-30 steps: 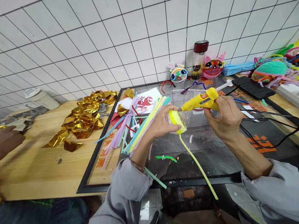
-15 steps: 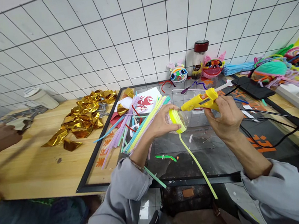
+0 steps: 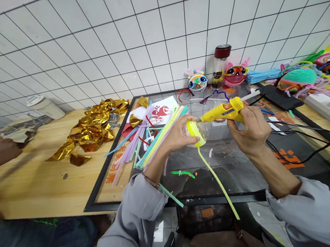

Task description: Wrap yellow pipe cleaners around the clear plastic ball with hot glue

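A clear round plastic piece [image 3: 203, 131] wrapped with yellow pipe cleaner is gripped in my left hand [image 3: 180, 134], above the dark glass panel. One long yellow strand [image 3: 216, 177] hangs from it past the panel's front edge. My right hand [image 3: 251, 129] is closed round the handle of a yellow glue gun [image 3: 223, 110]. The gun's nozzle points left, at the upper edge of the wrapped band; whether it touches cannot be made out. A white glue stick [image 3: 251, 95] protrudes from its back.
Pastel pipe cleaners [image 3: 161, 140] lie left of my hands, beside crumpled gold foil [image 3: 93, 126]. Two decorated animal faces [image 3: 197, 81] and a bottle [image 3: 220, 66] stand at the wall. A black cable [image 3: 307, 158] loops at right, near a phone [image 3: 282, 96]. Another person's hand [image 3: 3, 151] is far left.
My right hand and the glue gun have shifted very slightly right, the gun's back tilting a little. My left hand and the wrapped piece look unmoved. The other person's hand moved slightly.
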### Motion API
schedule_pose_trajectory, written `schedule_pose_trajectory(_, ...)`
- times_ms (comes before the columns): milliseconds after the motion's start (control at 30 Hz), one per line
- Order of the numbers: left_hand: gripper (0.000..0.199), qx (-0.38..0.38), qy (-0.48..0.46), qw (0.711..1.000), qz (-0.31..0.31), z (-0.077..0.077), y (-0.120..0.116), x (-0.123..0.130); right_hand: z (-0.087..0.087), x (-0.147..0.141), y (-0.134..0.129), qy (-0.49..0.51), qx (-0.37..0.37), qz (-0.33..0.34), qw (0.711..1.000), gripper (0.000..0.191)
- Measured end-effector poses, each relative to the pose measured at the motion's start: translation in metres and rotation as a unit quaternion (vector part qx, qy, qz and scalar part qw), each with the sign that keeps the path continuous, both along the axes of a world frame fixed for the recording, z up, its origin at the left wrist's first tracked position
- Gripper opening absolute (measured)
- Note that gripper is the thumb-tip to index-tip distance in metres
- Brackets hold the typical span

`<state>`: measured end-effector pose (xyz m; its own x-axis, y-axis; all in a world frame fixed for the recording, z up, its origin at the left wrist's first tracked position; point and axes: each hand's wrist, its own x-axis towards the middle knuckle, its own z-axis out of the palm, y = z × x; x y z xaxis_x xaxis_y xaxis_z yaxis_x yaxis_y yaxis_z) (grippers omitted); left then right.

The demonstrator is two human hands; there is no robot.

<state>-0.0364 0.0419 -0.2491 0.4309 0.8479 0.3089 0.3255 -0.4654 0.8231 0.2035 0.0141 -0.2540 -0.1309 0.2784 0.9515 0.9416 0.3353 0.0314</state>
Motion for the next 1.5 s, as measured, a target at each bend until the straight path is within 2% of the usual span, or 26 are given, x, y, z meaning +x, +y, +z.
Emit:
schedule_pose_trajectory(100,0.056,0.001,0.004,1.000,-0.002,0.0013,-0.0004,0.0004,-0.0002,-0.0002,0.0007,-0.013,0.023,-0.001,1.000,0.020)
schedule_pose_trajectory(333,0.055,0.004,0.014,1.000,-0.002,0.0034,-0.0006,-0.0001,-0.0029,-0.0011,0.0009,-0.003,0.007,0.015,1.000,0.020)
schedule_pose_trajectory(533,0.055,0.008,0.007,1.000,-0.002,0.0005,0.0007,-0.0007,-0.0033,-0.0017,-0.0007,-0.008,-0.024,-0.020,0.999,0.019)
schedule_pose_trajectory(733,0.053,0.004,0.001,1.000,-0.002,0.0018,-0.0001,-0.0005,-0.0019,-0.0025,-0.0022,-0.013,-0.008,0.011,1.000,0.020)
schedule_pose_trajectory(933,0.055,0.006,0.002,1.000,-0.002,0.0004,0.0013,-0.0003,-0.0010,-0.0028,-0.0022,-0.019,-0.017,-0.005,1.000,0.021)
schedule_pose_trajectory(1200,0.055,-0.004,-0.003,1.000,-0.002,0.0020,-0.0003,0.0000,0.0028,-0.0021,-0.0031,-0.025,0.007,0.012,1.000,0.020)
schedule_pose_trajectory(1367,0.055,-0.011,-0.002,1.000,0.001,0.0028,0.0002,-0.0003,0.0030,-0.0004,-0.0014,-0.041,0.030,0.001,0.999,0.019)
schedule_pose_trajectory(1500,0.056,-0.008,0.003,1.000,0.000,0.0024,0.0007,-0.0010,0.0007,0.0017,0.0001,-0.025,0.008,-0.017,1.000,0.020)
